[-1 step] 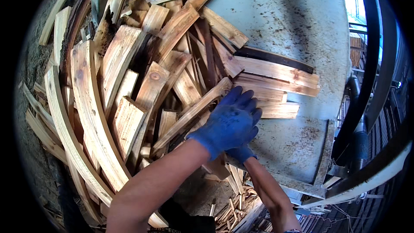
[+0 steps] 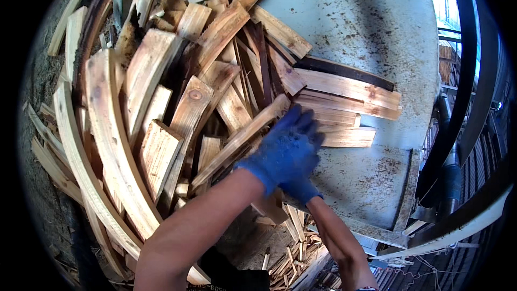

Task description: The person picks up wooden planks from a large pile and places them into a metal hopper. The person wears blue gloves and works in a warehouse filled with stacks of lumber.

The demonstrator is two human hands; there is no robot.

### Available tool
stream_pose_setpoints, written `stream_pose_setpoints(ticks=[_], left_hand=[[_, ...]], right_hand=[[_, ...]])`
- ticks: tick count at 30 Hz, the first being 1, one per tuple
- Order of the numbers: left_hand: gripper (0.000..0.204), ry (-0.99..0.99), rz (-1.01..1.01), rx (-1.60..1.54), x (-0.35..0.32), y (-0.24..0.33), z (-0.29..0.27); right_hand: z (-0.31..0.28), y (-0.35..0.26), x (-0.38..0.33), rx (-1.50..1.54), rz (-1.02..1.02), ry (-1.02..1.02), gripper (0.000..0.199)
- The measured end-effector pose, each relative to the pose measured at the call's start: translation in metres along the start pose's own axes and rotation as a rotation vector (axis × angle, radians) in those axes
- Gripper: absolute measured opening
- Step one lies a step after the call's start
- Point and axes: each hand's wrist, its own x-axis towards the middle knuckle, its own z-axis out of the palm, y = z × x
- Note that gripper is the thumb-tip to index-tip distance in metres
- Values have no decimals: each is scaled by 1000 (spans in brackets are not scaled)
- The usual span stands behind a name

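My left hand [image 2: 283,151], in a blue work glove, lies back-up with its fingers stretched toward the far side, slightly blurred. It crosses over my right hand [image 2: 302,189], also in a blue glove, whose fingers are hidden beneath it. Just beyond the left fingertips lie short wooden boards [image 2: 347,137] on a pale metal surface [image 2: 361,175]. Against the left glove's inner side leans a narrow wooden slat [image 2: 242,140]. Under the wrists the end of another wood piece [image 2: 272,209] shows. Nothing is visibly gripped by the left hand.
A large heap of split and sawn wood pieces [image 2: 116,134] fills the left side. A dark-edged board [image 2: 344,71] lies beyond the hands. Small wood scraps [image 2: 293,258] are scattered below. At the right stand a raised metal edge [image 2: 408,188] and dark curved bars [image 2: 452,145].
My left hand has shifted slightly, its fingers drawing a little closer together and blurring. The whole view has moved very slightly. The boards keep their arrangement.
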Motion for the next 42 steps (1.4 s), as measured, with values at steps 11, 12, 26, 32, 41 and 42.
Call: stream_pose_setpoints(ticks=[11,12,26,32,41,42], left_hand=[[24,-193,-48,82,-19,-63,33],[24,-214,-47,62,-21,-64,31],[31,-142,-6,143,-25,-56,23],[29,-272,10,53,-63,-14,-51],[16,-459,-240,144,-145,12,-153],[16,-472,-318,178,-150,8,-147]], right_hand=[[5,28,55,34,296,330,47],[0,12,59,-253,347,240,49],[15,35,46,24,413,476,60],[29,-55,-29,152,222,611,35],[34,-98,-87,473,399,80,38],[38,-79,-83,528,380,24,42]])
